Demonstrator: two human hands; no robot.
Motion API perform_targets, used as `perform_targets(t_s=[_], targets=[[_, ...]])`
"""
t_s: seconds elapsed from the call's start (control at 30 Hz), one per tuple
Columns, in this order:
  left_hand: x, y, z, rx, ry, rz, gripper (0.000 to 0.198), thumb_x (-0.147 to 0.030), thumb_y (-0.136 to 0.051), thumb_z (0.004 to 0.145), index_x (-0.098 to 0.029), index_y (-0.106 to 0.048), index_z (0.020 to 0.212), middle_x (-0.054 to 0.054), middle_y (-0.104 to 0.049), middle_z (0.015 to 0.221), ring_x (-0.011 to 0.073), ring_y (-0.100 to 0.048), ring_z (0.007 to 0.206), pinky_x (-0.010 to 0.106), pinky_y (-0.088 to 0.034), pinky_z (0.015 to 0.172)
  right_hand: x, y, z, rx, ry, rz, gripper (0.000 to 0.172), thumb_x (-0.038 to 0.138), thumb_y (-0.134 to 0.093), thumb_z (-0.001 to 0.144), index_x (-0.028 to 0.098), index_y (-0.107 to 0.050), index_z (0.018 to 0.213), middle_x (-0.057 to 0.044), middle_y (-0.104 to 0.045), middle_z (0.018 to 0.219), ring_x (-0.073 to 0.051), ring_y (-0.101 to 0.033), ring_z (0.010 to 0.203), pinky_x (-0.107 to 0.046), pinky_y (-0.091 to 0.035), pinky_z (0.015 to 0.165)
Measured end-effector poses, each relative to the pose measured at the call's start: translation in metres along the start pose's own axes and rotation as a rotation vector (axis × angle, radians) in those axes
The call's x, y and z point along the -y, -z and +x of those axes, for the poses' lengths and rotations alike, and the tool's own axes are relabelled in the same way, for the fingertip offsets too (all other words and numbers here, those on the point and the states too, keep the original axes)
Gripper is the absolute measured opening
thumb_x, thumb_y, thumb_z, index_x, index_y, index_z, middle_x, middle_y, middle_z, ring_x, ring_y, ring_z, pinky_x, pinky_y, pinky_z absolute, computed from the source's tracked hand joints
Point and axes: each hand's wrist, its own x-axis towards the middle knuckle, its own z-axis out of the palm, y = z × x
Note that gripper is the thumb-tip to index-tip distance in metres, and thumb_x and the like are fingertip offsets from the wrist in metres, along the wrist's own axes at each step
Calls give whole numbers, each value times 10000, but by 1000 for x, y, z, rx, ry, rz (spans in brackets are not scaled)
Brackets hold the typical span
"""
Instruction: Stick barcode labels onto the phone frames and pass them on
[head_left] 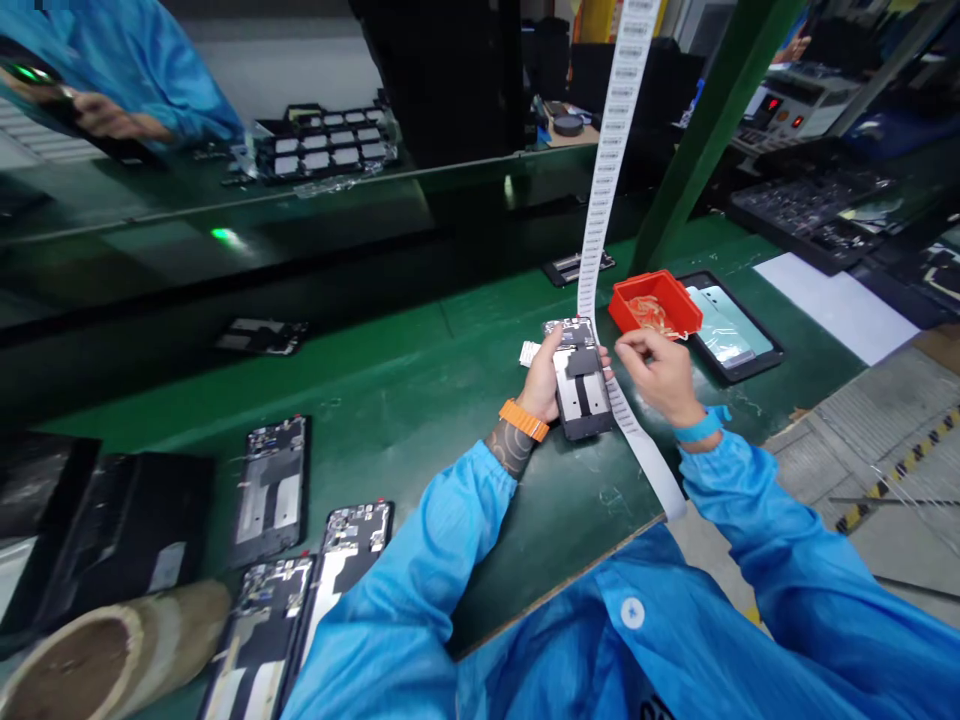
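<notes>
My left hand (545, 377) is wrapped round an opened phone body (586, 395), its inner side facing up. The circuit board shows at its top end, with silver and black areas below. To the right of it, my right hand (660, 372) is closed with fingertips pinched together, in front of a red bin (655, 300) that holds small pale strips. Whatever is between those fingertips is too small to make out. A long strip of printed labels (609, 170) hangs from above and passes behind the phone body to the table's front edge.
Several other opened phone bodies (271, 487) lie at the left of the green table. A black tray (765, 345) with a pale panel sits right of the bin. White paper (836, 305) lies farther right. A cardboard tube (180, 640) is at lower left. Another person's hand (112, 117) shows across the bench.
</notes>
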Motion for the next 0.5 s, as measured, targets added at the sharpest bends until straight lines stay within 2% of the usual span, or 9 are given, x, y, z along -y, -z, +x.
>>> perform_targets(t_s=[0.07, 0.13, 0.4, 0.5], targets=[[-7, 1, -4, 5, -80, -66, 619, -588, -385, 997, -78, -736, 997, 165, -764, 874, 284, -763, 816, 416, -615, 817, -2, -8, 16, 65, 105, -22, 107, 262, -640, 896, 224, -697, 815, 14, -642, 664, -156, -575, 607, -295, -443, 607], [-13, 2, -6, 4, -121, -115, 636, -595, -370, 997, -75, -736, 1023, 170, -767, 901, 300, -762, 876, 434, -613, 841, -5, -14, 22, 69, 158, -26, 96, 245, -642, 893, 223, -702, 822, 14, -637, 666, -158, -575, 610, -298, -447, 606], [-21, -5, -11, -20, -60, -93, 640, -608, -354, 1004, -78, -714, 1012, 175, -760, 912, 323, -745, 994, 454, -606, 885, -14, -14, 14, -56, 252, -33, 49, 234, -655, 902, 231, -703, 897, -1, -628, 708, -185, -608, 671, -343, -502, 661], [-19, -7, -12, 4, -75, -99, 651, -619, -347, 1003, -82, -714, 1033, 179, -759, 963, 322, -743, 1001, 466, -601, 901, -14, -13, 15, -26, 279, -12, 59, 229, -641, 916, 233, -696, 897, -24, -656, 782, -200, -636, 738, -361, -520, 694]])
